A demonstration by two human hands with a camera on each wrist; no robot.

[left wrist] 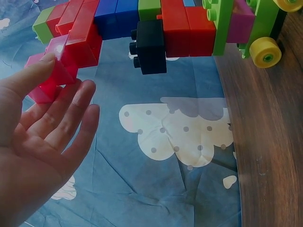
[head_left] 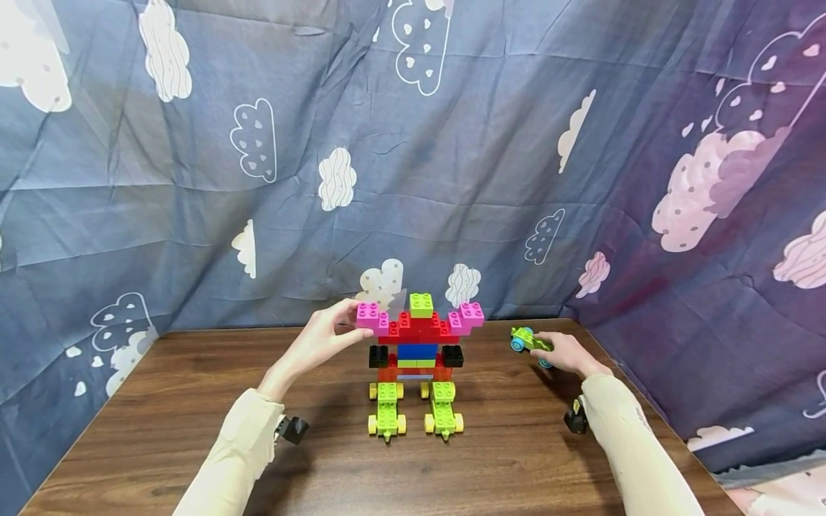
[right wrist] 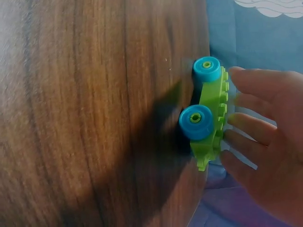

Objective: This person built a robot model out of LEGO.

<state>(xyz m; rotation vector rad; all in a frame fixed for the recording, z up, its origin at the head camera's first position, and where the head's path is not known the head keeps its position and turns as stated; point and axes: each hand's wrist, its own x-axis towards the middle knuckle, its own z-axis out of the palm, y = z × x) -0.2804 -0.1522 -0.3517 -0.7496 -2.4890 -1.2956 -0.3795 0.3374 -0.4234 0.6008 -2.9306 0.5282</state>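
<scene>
A figure built of toy bricks (head_left: pixel 418 331) stands upright on the table, with red, blue, black and lime parts and pink bricks at both arm ends. My left hand (head_left: pixel 325 333) is at the pink brick (head_left: pixel 368 312) on its left end. In the left wrist view the thumb lies on that brick and the fingers reach behind it, pinching it. At the right, my right hand (head_left: pixel 564 352) is over a lime wheeled toy base (right wrist: pixel 213 109) with blue wheels. Its fingers (right wrist: pixel 255 127) are loosely extended beside the studs; whether they touch is hard to tell.
The figure's feet are two lime wheeled bases with yellow wheels, such as the left foot (head_left: pixel 387 412). The brown wooden table (head_left: pixel 510 444) ends at a dark blue cloud-patterned curtain (head_left: pixel 290 236) behind and to the right.
</scene>
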